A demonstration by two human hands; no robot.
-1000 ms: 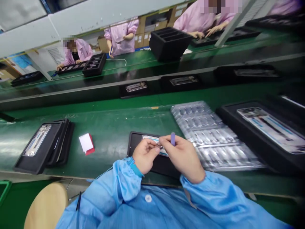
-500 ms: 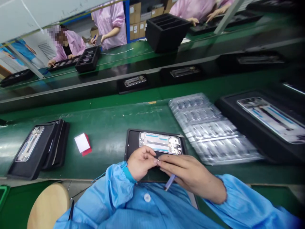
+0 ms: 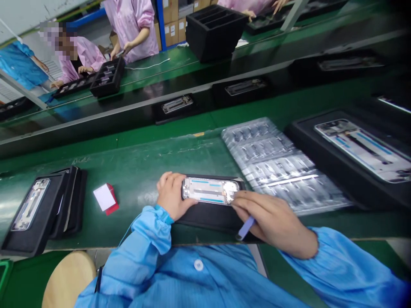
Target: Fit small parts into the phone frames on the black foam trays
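Pinning the phone frame [image 3: 211, 191] on its black tray [image 3: 205, 218] on the green counter [image 3: 138, 188]; left hand [image 3: 173, 196] open and flat on the frame's end; right hand [image 3: 272, 222] clenched around a lilac pry stick [image 3: 245, 228], fingertips [image 3: 236, 204] at the far end; probably a fitting check, next calling for the stick along that edge.

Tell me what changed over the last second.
The left hand came down from above and now presses on the left end of the phone frame. The right hand, gripping the purple stick, moved to the frame's right end. The frame stayed in its black tray.

From here I see a green assembly bench [image 3: 135, 160] with a round wooden stool [image 3: 69, 280] beside it. Beyond a second green bench [image 3: 150, 77], cardboard cartons [image 3: 171, 32] stand stacked by a blue post [image 3: 161, 30].
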